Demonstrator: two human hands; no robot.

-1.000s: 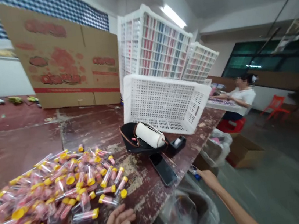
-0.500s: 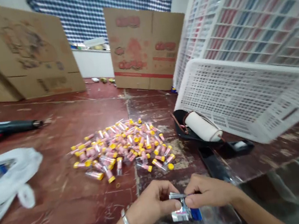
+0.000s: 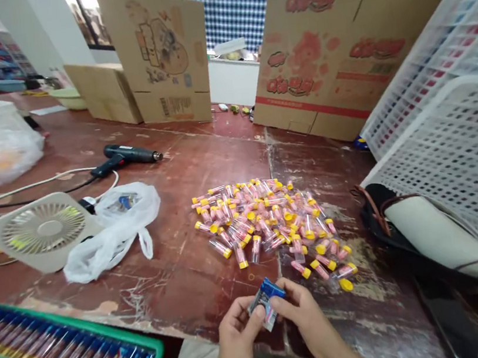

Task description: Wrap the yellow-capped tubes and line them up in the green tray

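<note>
Between both hands, at the table's near edge, is a small blue and silver packet (image 3: 268, 302). My left hand (image 3: 241, 332) pinches its left side with thumb and fingers. On its right side, my right hand (image 3: 300, 312) grips it, thumb laid across the front. Beyond the hands lies a loose pile of small clear tubes (image 3: 266, 214) with yellow caps and pink contents. Neither hand touches the pile.
A green tray (image 3: 157, 356) of blue-topped packs sits at lower left. Behind it are a fan (image 3: 53, 229), a white plastic bag (image 3: 110, 244) and a heat gun (image 3: 131, 154). Cardboard (image 3: 315, 61) stands at the back; a white basket (image 3: 451, 143) and a pouch (image 3: 442, 233) are right.
The view has swung left, bringing the fan and green tray into sight. The packet has been turned and raised, its blue end now upward, with both hands still on it.
</note>
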